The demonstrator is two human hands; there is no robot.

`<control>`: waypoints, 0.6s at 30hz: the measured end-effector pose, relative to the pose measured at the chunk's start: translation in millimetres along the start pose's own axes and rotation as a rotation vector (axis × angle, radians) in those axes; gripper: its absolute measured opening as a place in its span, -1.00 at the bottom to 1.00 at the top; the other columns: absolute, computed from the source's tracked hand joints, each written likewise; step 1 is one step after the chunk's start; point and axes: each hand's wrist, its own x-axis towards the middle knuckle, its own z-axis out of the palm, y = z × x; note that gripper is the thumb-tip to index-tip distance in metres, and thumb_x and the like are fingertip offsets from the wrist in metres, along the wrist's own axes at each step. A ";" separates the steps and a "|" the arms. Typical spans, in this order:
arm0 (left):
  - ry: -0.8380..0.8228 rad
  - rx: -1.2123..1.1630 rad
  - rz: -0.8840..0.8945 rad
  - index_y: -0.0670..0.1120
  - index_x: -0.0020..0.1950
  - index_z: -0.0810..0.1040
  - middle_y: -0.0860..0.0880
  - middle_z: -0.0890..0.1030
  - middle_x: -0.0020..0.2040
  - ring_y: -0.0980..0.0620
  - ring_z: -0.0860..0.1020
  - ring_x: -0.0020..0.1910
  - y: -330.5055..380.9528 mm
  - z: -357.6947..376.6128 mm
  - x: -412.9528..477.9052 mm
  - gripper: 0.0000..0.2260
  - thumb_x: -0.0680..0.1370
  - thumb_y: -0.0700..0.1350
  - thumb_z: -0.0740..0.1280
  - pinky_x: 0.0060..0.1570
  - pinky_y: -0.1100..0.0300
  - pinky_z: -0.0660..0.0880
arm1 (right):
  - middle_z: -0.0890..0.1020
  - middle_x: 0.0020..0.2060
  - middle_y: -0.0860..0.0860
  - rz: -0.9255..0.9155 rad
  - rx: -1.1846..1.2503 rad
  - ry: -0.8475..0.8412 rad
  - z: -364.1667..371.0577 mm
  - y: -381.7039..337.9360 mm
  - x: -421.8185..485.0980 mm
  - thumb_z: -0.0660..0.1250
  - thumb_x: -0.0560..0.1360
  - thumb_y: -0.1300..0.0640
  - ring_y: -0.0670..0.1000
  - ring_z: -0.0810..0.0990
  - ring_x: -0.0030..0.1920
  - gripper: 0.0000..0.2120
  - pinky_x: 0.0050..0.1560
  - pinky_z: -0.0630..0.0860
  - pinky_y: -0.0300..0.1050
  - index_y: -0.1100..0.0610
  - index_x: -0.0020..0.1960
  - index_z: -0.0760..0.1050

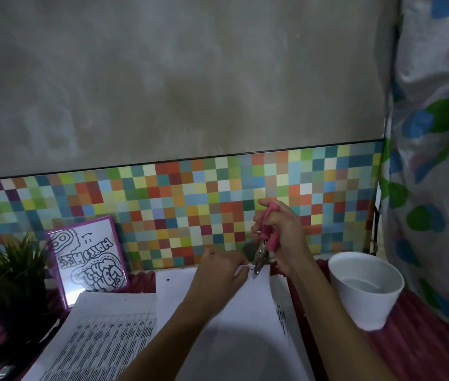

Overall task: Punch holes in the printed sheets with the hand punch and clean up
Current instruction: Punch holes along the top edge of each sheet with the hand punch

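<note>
My right hand (281, 235) grips the pink handles of the hand punch (266, 237), held upright with its metal jaws over the far edge of a white sheet (245, 303). My left hand (223, 268) pinches that same far edge just left of the jaws. A small dark hole (167, 279) shows near the sheet's far left corner. A second stack of printed sheets (99, 334) with rows of text lies to the left, and another printed sheet (284, 314) sticks out on the right.
A white cup (366, 287) stands on the pink table cover at the right. A purple-framed drawing (88, 257) leans on the multicoloured tiled panel. A green plant (6, 276) fills the left. A patterned curtain (438, 160) hangs at the right.
</note>
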 end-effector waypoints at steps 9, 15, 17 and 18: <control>0.051 -0.141 -0.053 -0.04 0.09 0.55 0.00 0.61 0.00 0.01 0.52 -0.04 -5.6 -17.9 2.6 -0.82 0.65 -0.04 0.18 0.08 0.19 0.24 | 0.53 -0.02 -0.03 -0.124 -1.011 -0.415 -15.7 -13.0 -2.1 0.43 0.46 0.18 -0.03 0.53 -0.04 -0.70 -0.04 0.49 -0.17 -0.16 0.10 0.60; 0.353 0.028 -0.206 -0.01 0.30 0.44 -0.02 0.49 0.30 -0.07 0.39 0.35 -13.2 -23.9 -11.2 -0.63 0.60 0.16 0.14 0.44 -0.16 0.14 | 0.52 -0.26 0.10 -0.229 -1.072 -0.328 -8.8 -1.1 1.6 0.34 0.49 0.28 0.08 0.48 -0.21 -0.79 -0.22 0.34 -0.09 0.09 -0.30 0.54; 0.511 -0.105 -0.497 0.00 0.52 0.16 -0.02 0.21 0.51 -0.04 0.13 0.53 -26.8 -19.4 -36.0 -0.28 0.48 0.31 0.28 0.49 -0.09 0.03 | 0.54 -0.23 0.18 -0.292 -1.014 -0.222 -6.7 -6.7 3.2 0.33 0.49 0.33 0.11 0.46 -0.20 -0.90 -0.22 0.34 -0.13 0.32 -0.19 0.54; 0.540 -0.287 -0.619 0.01 0.55 0.05 -0.02 0.16 0.54 -0.02 0.10 0.54 -33.2 -19.0 -49.0 -0.11 0.39 0.34 0.37 0.49 -0.05 0.05 | 0.53 -0.23 0.22 -0.337 -0.994 -0.180 -5.1 -11.9 3.1 0.31 0.48 0.34 0.11 0.45 -0.20 -0.91 -0.25 0.33 -0.16 0.36 -0.18 0.53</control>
